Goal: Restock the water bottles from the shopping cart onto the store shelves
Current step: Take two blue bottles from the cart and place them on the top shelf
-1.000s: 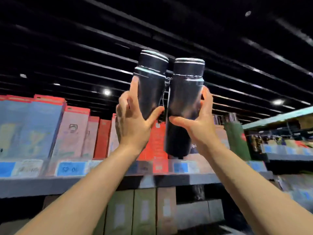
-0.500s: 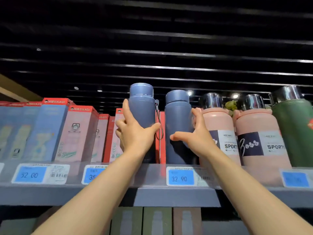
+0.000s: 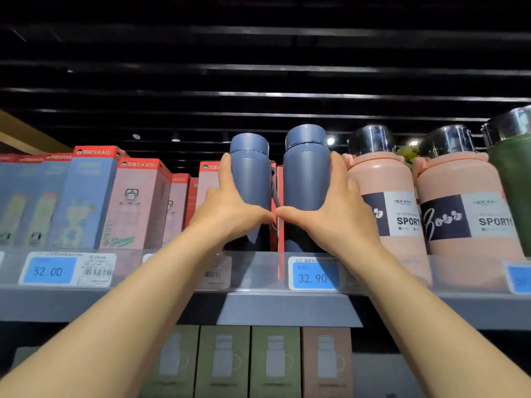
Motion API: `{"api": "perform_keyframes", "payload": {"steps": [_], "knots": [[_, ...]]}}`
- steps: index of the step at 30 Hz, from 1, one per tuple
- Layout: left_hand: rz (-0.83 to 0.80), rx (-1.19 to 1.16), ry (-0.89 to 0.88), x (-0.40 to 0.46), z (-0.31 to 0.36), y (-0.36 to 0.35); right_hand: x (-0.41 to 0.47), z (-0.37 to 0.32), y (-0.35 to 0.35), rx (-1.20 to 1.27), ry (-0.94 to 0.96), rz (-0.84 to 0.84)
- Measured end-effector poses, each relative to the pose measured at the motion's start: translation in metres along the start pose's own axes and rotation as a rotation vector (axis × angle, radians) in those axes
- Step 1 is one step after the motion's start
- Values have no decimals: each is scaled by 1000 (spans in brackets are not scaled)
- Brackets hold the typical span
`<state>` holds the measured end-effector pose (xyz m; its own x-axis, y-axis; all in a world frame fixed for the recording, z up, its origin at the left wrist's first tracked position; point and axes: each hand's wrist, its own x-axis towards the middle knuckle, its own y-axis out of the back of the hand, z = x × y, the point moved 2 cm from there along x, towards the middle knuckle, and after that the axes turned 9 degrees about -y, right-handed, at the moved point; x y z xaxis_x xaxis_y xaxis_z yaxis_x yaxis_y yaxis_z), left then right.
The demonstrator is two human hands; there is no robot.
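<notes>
Dim black ceiling (image 3: 258,53) with small bright spotlights (image 3: 330,141); shelf goods evenly lit, price strip (image 3: 258,271) glary, edges soft and wide-angle bowed.

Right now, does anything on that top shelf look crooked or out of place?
Nothing stands out. The two blue bottles stand upright side by side, one in each hand, beside the upright pink bottles.
</notes>
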<state>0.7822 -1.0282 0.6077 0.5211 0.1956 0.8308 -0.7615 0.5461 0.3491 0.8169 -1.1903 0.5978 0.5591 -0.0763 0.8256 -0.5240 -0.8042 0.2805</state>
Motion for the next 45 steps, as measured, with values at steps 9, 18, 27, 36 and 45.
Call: {"api": "perform_keyframes", "payload": {"steps": [9, 18, 27, 36, 45], "knots": [[-184, 204, -11, 4, -13, -5, 11, 4, -6, -55, -7, -130], [-190, 244, -58, 6, -16, -12, 10, 7, -10, -152, -27, -135], [-78, 247, -70, 1, -19, -10, 11, 7, -11, -103, -12, -120], [-91, 296, -9, -5, -9, -10, 2, 4, -7, -269, -12, -115], [-28, 332, -74, -15, -6, -7, -2, 6, -6, -222, -5, -132]]}}
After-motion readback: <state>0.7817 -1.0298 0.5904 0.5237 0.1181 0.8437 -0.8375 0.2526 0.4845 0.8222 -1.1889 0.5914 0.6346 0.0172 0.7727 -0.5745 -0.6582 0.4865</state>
